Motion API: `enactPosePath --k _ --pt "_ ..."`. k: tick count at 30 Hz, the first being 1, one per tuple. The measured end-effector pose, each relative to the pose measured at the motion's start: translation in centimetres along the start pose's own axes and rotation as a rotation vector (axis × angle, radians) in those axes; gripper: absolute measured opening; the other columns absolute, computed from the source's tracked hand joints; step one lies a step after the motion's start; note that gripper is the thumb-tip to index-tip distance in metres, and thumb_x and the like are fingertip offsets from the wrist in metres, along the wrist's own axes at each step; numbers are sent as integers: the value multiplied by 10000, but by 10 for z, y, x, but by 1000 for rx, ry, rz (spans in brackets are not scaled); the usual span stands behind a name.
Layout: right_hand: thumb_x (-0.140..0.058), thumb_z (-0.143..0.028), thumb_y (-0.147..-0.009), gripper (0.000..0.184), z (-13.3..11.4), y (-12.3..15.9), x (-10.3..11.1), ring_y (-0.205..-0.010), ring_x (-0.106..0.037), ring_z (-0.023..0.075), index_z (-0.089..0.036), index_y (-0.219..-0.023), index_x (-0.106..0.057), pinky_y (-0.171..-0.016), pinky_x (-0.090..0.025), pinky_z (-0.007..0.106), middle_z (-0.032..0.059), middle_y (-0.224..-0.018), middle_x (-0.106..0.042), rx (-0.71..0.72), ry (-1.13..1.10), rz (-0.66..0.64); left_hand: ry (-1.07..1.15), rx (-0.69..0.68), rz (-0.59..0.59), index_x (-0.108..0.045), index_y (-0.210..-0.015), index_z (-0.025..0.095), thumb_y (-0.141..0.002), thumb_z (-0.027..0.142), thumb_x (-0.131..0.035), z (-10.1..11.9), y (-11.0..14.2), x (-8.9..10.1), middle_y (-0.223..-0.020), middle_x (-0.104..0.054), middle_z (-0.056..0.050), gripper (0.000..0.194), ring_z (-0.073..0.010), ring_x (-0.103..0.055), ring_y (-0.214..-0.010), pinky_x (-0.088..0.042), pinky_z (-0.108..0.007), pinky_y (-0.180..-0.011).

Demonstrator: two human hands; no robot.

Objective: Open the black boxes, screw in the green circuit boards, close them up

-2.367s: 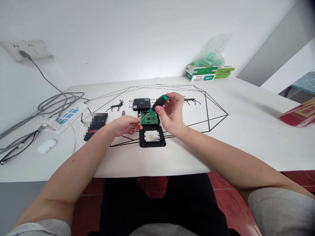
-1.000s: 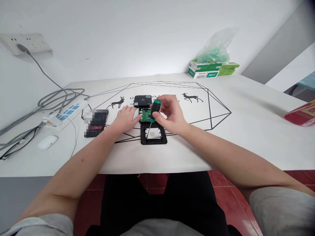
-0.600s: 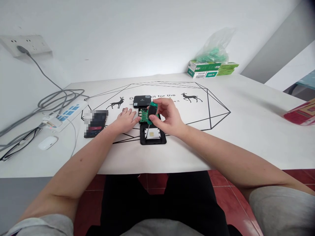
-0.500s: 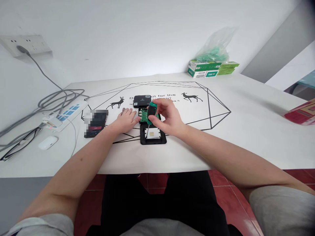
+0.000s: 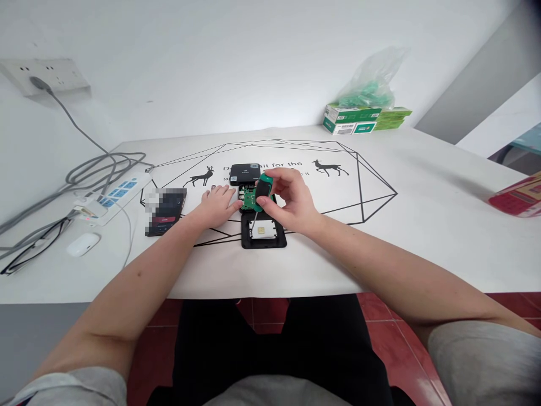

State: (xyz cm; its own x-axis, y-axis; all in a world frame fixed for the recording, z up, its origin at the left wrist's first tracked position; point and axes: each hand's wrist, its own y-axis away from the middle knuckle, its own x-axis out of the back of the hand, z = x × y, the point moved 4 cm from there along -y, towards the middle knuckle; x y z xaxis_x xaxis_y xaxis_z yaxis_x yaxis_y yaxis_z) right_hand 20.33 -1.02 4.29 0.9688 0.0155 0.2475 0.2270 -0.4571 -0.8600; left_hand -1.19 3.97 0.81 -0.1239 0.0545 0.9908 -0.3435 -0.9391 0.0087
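My right hand [image 5: 291, 200] is closed round the black and green handle of a screwdriver [image 5: 264, 193]. Its thin shaft slants down to the left side of a black cover [image 5: 264, 244] with a silver plate [image 5: 268, 230] in it; whether the tip touches is too small to tell. Behind the cover sits a green circuit board [image 5: 247, 197] in a black case, partly hidden by the handle and fingers. My left hand [image 5: 217, 207] lies flat on the table, fingers spread, its thumb at the board's left edge. A black lid [image 5: 245, 174] with stickers lies behind the board.
A phone [image 5: 167, 211] lies left of my left hand. Farther left are a power strip [image 5: 118, 196], grey cables [image 5: 112, 163], a white earbud case [image 5: 83, 245] and glasses [image 5: 34, 251]. Green boxes [image 5: 353, 115] under a plastic bag [image 5: 372, 79] stand back right; a red package [image 5: 518, 195] is far right.
My right hand has brought the screwdriver from the circuit board down to the black cover. My left hand has let go near the shaft and flattened on the table. Lately both hands hardly move.
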Motion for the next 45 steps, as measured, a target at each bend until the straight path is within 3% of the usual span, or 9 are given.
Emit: enactPosePath --k 2,4,7,10,15,23,36,42,45 --pt "-704 -475 -1013 449 2 0 2 -745 -611 162 -341 -1395 -509 -676 -619 373 9 -996 -594 -16 9 22 67 -41 130 -646 -1418 189 -1086 474 -411 2 2 12 -1646 -534 -184 496 -402 -412 -1571 -266 -659 -1295" --pt "-716 -528 -997 487 4 -1 4 -801 -645 187 -344 -1394 -503 -723 -646 410 27 -1031 -598 -55 11 55 226 -164 199 -723 -1205 209 -1024 393 -482 6 8 24 -1394 -702 -147 353 -343 -588 -1371 -434 -562 -1197" --pt "-720 -587 -981 533 9 -3 10 -943 -700 237 -356 -1402 -488 -799 -682 460 51 -1082 -596 -112 -15 135 502 -401 -32 -759 -1095 232 -962 441 -605 16 17 31 -1102 -765 -78 292 -249 -689 -994 -572 -400 -923" --pt "-719 -604 -979 549 12 -4 14 -1042 -717 265 -385 -1418 -473 -852 -696 486 63 -1124 -593 -102 -17 198 601 -444 -182 -772 -1146 225 -898 528 -735 24 23 30 -1096 -776 -72 393 -215 -676 -905 -552 -338 -778" --pt "-724 -565 -990 540 10 -5 17 -1087 -730 274 -408 -1437 -466 -885 -700 508 74 -1187 -602 -37 5 233 652 -413 -230 -767 -991 213 -895 556 -745 32 22 21 -1091 -802 -84 356 -219 -693 -898 -523 -320 -715" --pt "-734 -598 -972 594 13 -3 18 -1159 -726 294 -409 -1460 -454 -879 -708 508 89 -1254 -609 -64 9 218 722 -411 -223 -715 -864 216 -891 510 -742 32 21 21 -1062 -819 -68 296 -224 -723 -916 -581 -357 -830" --pt "-677 -567 -1012 559 10 -6 19 -1078 -707 266 -420 -1493 -432 -841 -702 491 71 -1235 -603 -19 59 228 798 -412 -253 -741 -890 214 -899 480 -752 30 19 17 -1050 -822 -59 266 -220 -739 -951 -591 -348 -867" --pt "-685 -595 -1006 570 1 -6 13 -1054 -746 261 -386 -1466 -422 -821 -709 490 88 -1285 -650 -55 -53 96 759 -461 -273 -791 -916 212 -909 455 -771 33 21 19 -989 -796 -61 243 -202 -702 -885 -559 -327 -804" --pt "-658 -602 -1019 572 -5 -5 6 -1139 -761 286 -348 -1463 -403 -794 -713 473 116 -1298 -671 -76 -109 -6 742 -517 -321 -826 -894 215 -895 466 -812 37 24 20 -974 -764 -66 251 -193 -686 -853 -547 -322 -761"
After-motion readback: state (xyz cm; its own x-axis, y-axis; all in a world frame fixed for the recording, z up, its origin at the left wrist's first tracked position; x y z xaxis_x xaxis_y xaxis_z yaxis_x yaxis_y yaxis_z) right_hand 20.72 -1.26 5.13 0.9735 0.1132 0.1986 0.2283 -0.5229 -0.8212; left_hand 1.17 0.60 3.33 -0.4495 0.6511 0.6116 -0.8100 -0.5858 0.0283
